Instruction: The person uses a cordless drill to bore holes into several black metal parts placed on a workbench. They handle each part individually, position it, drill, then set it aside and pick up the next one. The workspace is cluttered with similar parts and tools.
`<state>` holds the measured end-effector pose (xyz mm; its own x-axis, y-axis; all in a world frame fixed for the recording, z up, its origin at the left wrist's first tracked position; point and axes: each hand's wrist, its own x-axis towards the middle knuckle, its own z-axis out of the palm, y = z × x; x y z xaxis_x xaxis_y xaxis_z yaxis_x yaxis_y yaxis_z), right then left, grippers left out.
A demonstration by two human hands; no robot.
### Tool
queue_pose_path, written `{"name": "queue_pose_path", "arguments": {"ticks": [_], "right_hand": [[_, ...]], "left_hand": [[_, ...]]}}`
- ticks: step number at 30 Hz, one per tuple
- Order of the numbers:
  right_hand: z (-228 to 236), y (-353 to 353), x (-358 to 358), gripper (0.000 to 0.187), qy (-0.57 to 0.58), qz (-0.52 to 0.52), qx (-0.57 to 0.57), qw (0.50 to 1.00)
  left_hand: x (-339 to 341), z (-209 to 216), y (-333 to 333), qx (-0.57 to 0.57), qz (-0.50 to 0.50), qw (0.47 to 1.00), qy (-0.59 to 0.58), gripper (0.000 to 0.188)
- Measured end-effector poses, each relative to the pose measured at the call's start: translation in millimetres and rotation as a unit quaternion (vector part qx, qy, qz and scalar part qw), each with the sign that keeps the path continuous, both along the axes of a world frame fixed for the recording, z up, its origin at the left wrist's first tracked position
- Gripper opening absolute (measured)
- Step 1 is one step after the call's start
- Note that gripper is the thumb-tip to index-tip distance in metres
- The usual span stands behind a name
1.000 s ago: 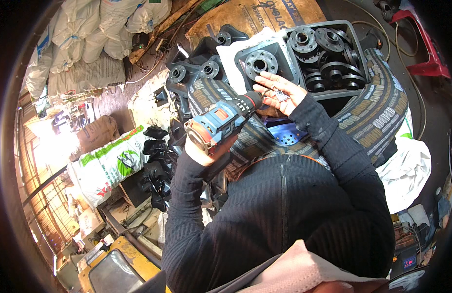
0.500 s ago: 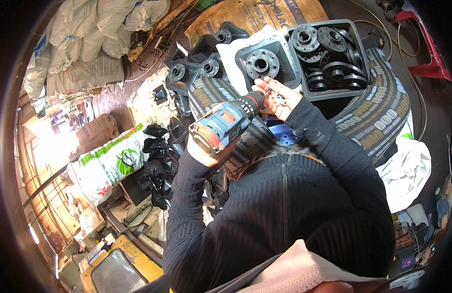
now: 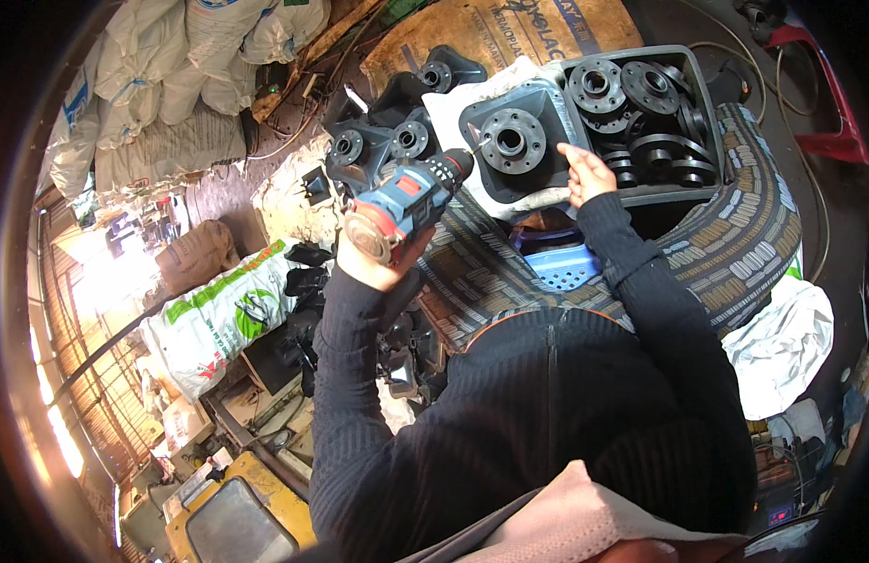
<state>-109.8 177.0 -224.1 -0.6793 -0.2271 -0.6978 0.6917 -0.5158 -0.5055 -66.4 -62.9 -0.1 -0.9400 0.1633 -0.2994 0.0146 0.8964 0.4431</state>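
Note:
My left hand point(image 3: 376, 270) is wrapped round the grip of a blue cordless drill point(image 3: 397, 202) with a black chuck. The drill's thin bit points up and right, its tip at the left edge of a round black flange point(image 3: 534, 150) with a ring of holes round a raised centre hub. That flange sits on a square, dark grey funnel-like part point(image 3: 547, 187), which rests on white cloth point(image 3: 450, 113). To the flange's right is my right hand point(image 3: 590, 176), apart from it, with its fingers curled together; what they hold, if anything, is hidden.
A grey bin point(image 3: 708, 94) of loose black flanges stands at the right. Further funnel-shaped parts point(image 3: 411, 137) lie at the left. A patterned curved cushion point(image 3: 749, 202) surrounds the work, with a blue perforated basket point(image 3: 566, 270) near my lap. White sacks point(image 3: 139, 80) are piled far left.
My hands have moved apart: the drill has gone left and its bit now meets the flange, while my right hand has moved right, away from the chuck. The view has shifted slightly.

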Motion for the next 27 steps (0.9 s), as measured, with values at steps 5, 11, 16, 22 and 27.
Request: {"name": "queue_pose_path", "arguments": {"ticks": [5, 11, 16, 22, 27], "right_hand": [[-36, -25, -33, 0.039, 0.140, 0.100, 0.187, 0.967], [-22, -33, -38, 0.027, 0.192, 0.102, 0.102, 0.971], [24, -32, -37, 0.026, 0.235, 0.086, 0.175, 0.952], [27, -41, -32, 0.026, 0.215, 0.045, 0.187, 0.958], [13, -47, -29, 0.027, 0.210, 0.024, 0.177, 0.961]], "left_hand": [[-25, -17, -7, 0.045, 0.065, 0.990, -0.120, 0.049], [-32, -31, -13, 0.071, 0.028, 0.996, -0.050, 0.042], [-43, -20, -15, 0.196, 0.139, 0.958, -0.154, 0.053], [-53, -19, -8, 0.124, 0.090, 0.987, -0.042, 0.053], [-56, -21, 5, 0.167, 0.185, 0.965, -0.085, 0.055]]}}
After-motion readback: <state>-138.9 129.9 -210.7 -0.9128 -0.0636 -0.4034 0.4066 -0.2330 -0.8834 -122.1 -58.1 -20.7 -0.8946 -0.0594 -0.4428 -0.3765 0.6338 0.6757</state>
